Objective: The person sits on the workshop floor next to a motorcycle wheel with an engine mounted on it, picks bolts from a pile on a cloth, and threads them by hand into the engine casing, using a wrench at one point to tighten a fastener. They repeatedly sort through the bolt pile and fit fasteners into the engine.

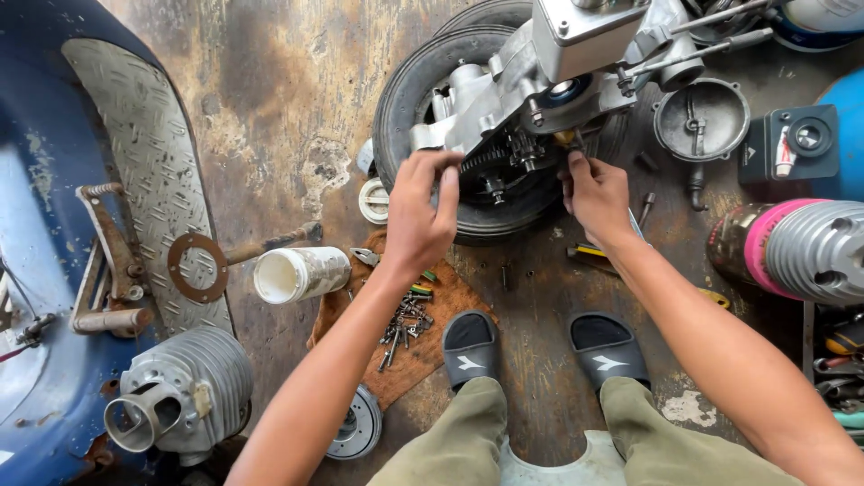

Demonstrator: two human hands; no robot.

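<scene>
Left hand [419,214] pinches at the gears [500,164] of the engine case [531,81] lying on the tyre [405,99]. Right hand [598,193] grips a small tool [571,140] beside them. Bolts [405,322] lie on the cloth [432,351] near the sandals [470,346]; bare floor [270,108] opens leftward.

Soft, even daylight fills the frame, with only faint shadows. The picture is sharp in the middle. Its edges bend outward.
</scene>
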